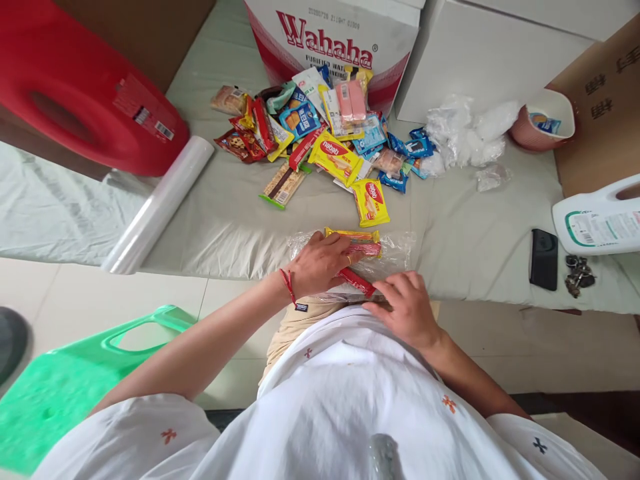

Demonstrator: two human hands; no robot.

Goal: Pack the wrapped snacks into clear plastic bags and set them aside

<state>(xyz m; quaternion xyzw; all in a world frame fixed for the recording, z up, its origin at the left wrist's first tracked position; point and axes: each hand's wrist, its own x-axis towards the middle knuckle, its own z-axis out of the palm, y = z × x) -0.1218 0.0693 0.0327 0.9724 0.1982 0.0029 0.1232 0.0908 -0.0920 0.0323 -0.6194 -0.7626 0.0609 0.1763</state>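
Observation:
My left hand [324, 263], with a red string bracelet at the wrist, lies over a small group of wrapped snacks at the near edge of the surface. Its fingers are closed on a pink-wrapped snack bar [367, 249], with a yellow snack packet [357, 235] just behind. Nearer to me is a red snack packet [358, 283], partly covered by that hand. The fingertips of my right hand [406, 305] close on the red packet's right end. Under the snacks spreads a clear plastic bag [397, 252], crumpled along its edges.
Beyond the hands lies a pile of mixed snack packets [305, 120], before a Wahaha carton [330, 40]. Crumpled clear plastic [463, 130] and a pink basket [537, 133] are at right, with a phone [543, 260] and keys [580, 275] nearer. A plastic film roll [160, 203] lies left.

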